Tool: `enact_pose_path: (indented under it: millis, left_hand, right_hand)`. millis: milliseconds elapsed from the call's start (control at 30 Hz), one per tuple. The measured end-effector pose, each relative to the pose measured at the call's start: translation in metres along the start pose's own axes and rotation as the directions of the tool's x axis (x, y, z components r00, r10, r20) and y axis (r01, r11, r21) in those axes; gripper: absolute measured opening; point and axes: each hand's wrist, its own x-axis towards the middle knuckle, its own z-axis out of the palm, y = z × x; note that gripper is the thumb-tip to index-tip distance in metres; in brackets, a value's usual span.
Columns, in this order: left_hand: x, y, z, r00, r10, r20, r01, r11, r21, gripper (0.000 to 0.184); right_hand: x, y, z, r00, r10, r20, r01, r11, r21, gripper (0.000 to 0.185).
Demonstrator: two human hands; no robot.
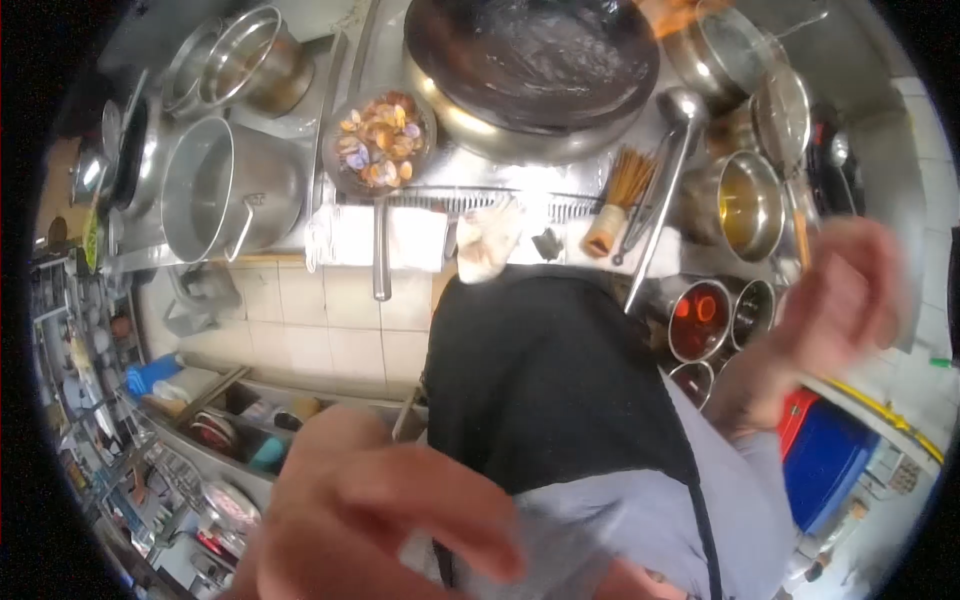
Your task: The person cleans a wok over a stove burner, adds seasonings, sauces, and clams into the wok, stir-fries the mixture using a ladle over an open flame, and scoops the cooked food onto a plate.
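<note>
Nearby, my left hand (390, 500) hangs with bent fingers parted, apparently empty; my right hand (845, 290), too blurred to judge its grip, is nearer the steel pot (706, 208), which lies ahead-left of it; beyond, the ladle (664, 195) slants handle-toward-me beside the wok (500, 85).

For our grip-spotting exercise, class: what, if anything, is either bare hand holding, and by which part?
Nothing that can be seen: the blurred, bare left hand curls around no visible object, and the blurred, bare right hand shows none either.
</note>
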Motion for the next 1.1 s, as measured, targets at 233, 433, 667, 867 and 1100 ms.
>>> enact_pose_path:
  millis: [233, 433, 667, 867, 1100]
  left_hand:
    - [0.0, -0.011, 0.001, 0.991, 0.133, -0.003, -0.133, 0.991, 0.022, 0.039]
    - [0.001, -0.018, 0.003, 0.992, 0.125, -0.027, -0.123, 0.99, 0.064, 0.038]
    - [0.006, -0.009, 0.003, 0.993, 0.113, -0.033, -0.108, 0.987, 0.122, 0.037]
    - [0.01, -0.012, 0.0, 0.991, 0.131, -0.031, -0.127, 0.985, 0.12, 0.036]
    - [0.012, -0.009, -0.001, 0.987, 0.157, -0.02, -0.153, 0.98, 0.127, 0.035]
  right_hand:
    - [0.061, -0.041, -0.046, 0.834, -0.552, -0.028, 0.55, 0.825, 0.125, 0.033]
    - [0.063, -0.037, -0.047, 0.826, -0.563, -0.039, 0.56, 0.81, 0.173, 0.032]
    - [0.07, -0.033, -0.053, 0.817, -0.573, -0.061, 0.573, 0.795, 0.199, 0.031]
    - [0.069, -0.037, -0.054, 0.817, -0.572, -0.078, 0.575, 0.795, 0.192, 0.03]
    - [0.069, -0.038, -0.056, 0.803, -0.589, -0.092, 0.595, 0.78, 0.195, 0.029]
